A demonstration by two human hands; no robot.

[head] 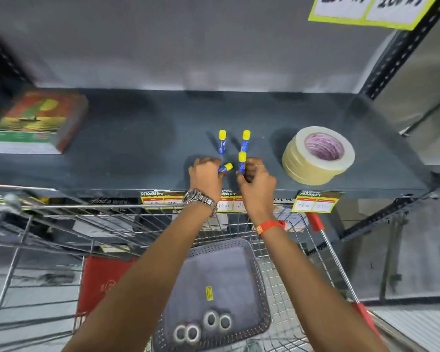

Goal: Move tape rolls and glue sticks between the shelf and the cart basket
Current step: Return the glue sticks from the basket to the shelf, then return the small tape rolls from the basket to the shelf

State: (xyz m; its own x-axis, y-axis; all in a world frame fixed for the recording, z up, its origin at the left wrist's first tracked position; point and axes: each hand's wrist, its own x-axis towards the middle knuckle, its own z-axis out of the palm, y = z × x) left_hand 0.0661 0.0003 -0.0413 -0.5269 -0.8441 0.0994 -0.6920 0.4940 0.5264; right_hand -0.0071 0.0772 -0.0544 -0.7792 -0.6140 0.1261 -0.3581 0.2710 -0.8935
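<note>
1. The left hand [205, 174] is gripping a tilted glue stick [225, 168], fingers curled round it, near the shelf's [127, 146] front edge.
2. The right hand [255, 180] is pinching an upright glue stick [242, 162], probably keeping it steady.
3. Two more glue sticks [222, 141] are standing just behind; stacked tape rolls [318, 154] are sitting toward the shelf's right end.
4. Small tape rolls [201, 326] are lying in the cart's grey basket [252, 257].

Bare forearms, no sleeves; silver metal-link watch [198, 198] on the wrist of the left hand [205, 177], orange band [269, 226] on the wrist of the right hand [257, 185].
</note>
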